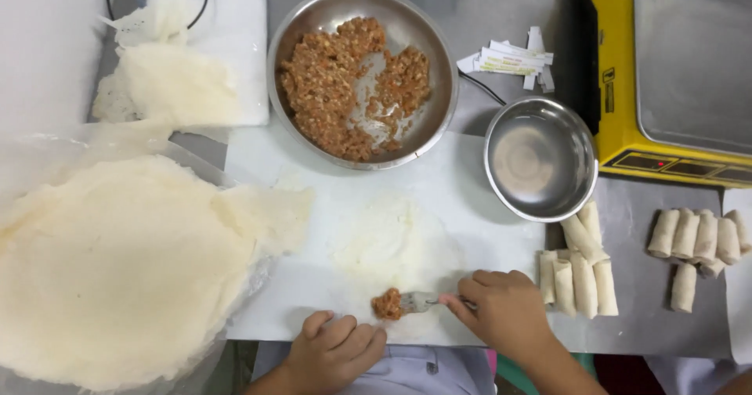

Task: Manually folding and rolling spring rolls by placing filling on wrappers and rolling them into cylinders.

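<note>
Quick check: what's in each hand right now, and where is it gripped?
The right hand holds a fork by its handle, tines at a lump of filling. The left hand holds nothing, resting on the wrapper's edge.

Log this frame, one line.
right hand: holds fork at filling lump on wrapper | left hand: rests on board edge

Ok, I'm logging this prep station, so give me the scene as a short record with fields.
left hand: resting on the white board, holding nothing
right hand: holds a fork
fork: at a lump of filling on a thin wrapper
big bowl: minced filling
small bowl: liquid
right side: finished rolls
left side: wrapper stack
</note>
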